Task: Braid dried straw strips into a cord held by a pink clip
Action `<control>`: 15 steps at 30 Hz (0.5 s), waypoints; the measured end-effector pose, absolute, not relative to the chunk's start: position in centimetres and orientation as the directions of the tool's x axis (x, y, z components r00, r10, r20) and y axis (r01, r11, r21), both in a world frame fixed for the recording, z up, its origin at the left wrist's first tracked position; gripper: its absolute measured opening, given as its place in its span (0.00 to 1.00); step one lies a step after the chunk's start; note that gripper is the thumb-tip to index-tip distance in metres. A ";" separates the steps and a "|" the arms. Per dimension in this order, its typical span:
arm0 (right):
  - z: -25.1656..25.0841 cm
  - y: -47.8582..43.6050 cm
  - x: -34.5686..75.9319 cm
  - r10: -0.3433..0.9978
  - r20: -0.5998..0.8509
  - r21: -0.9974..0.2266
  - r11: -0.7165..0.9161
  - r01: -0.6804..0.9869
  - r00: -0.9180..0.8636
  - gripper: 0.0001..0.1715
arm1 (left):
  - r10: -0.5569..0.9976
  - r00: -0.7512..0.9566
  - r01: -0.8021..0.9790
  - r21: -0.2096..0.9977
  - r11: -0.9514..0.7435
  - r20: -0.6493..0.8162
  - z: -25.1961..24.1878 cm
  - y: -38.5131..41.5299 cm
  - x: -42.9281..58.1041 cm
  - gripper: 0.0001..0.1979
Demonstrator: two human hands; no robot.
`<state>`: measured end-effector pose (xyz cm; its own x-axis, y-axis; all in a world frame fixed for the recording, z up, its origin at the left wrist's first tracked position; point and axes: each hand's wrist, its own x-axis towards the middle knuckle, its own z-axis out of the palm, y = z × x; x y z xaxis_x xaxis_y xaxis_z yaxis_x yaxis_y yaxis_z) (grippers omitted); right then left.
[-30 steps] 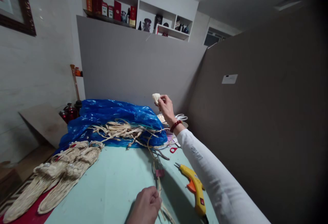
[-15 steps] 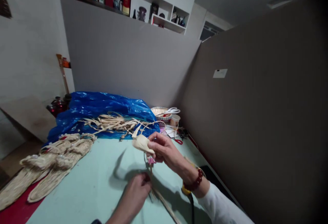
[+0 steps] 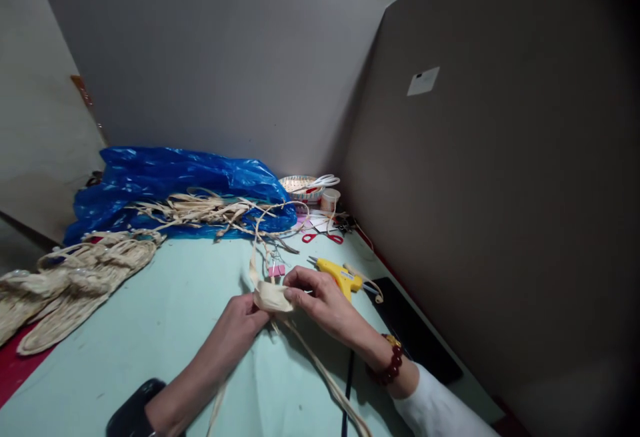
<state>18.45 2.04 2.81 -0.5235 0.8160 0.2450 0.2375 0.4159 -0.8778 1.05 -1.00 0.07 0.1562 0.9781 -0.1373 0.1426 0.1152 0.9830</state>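
A pale strip of dried husk [image 3: 273, 297], wide and curled, is between my two hands, above the table. My right hand [image 3: 317, 300] pinches its right end between thumb and fingers. Closed at the left end, my left hand [image 3: 240, 323] has its fingertips partly hidden under the husk, where thin husk strands [image 3: 320, 367] come out and trail toward the front edge. Just beyond the strip, a pink binder clip [image 3: 277, 270] grips the work. A thin tail of husk curves up and away toward the back.
A yellow glue gun [image 3: 340, 273] lies beside a black mat [image 3: 415, 330] at right. Behind are red-handled scissors [image 3: 323, 238], a woven basket [image 3: 303, 187], and loose husk strips [image 3: 210, 210] on blue plastic [image 3: 190, 170]. Woven sandals [image 3: 95, 283] lie at left.
The view has tipped downward. My right hand has lowered the husk strip to meet my left hand, which now sits at its left end. The glue gun has come into plain view.
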 end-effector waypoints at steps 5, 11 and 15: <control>1.6 1.8 18.1 0.865 0.267 -0.828 0.432 0.359 -0.424 0.04 | 0.965 0.160 0.017 0.978 0.207 -0.207 -0.2 -1.1 1.2 0.10; 0.7 1.6 17.7 0.912 0.262 -0.798 0.389 0.460 -0.316 0.07 | 0.946 0.225 0.018 0.971 0.237 -0.234 -0.7 -1.2 1.0 0.14; 0.3 1.5 17.4 0.917 0.266 -0.789 0.384 0.479 -0.297 0.06 | 0.944 0.237 0.000 0.971 0.238 -0.231 -1.0 -1.1 1.0 0.15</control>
<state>17.44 1.52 0.31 -0.2970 0.9171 0.2658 0.4791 0.3839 -0.7894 1.01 -1.13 -0.97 0.2372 0.9437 -0.2307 0.0000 0.2375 0.9714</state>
